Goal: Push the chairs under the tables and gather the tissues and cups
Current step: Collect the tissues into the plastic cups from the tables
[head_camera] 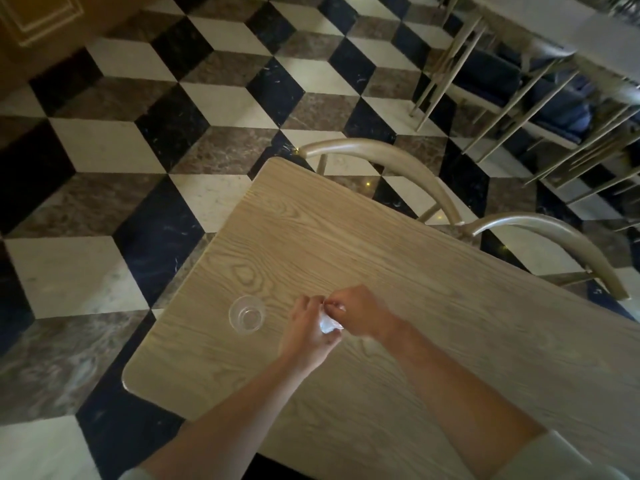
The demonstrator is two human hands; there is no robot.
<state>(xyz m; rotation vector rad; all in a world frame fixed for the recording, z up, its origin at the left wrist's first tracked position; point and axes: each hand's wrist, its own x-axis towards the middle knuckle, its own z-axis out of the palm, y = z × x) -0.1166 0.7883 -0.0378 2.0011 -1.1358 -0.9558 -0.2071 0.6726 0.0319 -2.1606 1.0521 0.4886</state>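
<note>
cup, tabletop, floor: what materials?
Cup: clear, probably thin plastic or glass; wood grain shows through it. Tabletop: light wood or wood-look laminate, matte, printed-looking grain. Floor: polished stone-like tiles, veined, black, white and brown.

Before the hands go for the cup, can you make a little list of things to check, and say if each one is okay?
1. Tissue held: ok, both the left hand and the right hand pinch it over the table.
2. A hand free for the cup: not ok, both are busy with the tissue.
3. Clear cup upright: ok, standing open side up, left of the hands.
4. Cup empty: cannot tell, it is see-through.
5. Way to the cup clear: ok, only bare table between.
6. Two chairs at the far side tucked in: ok, their backs meet the table edge.
</note>
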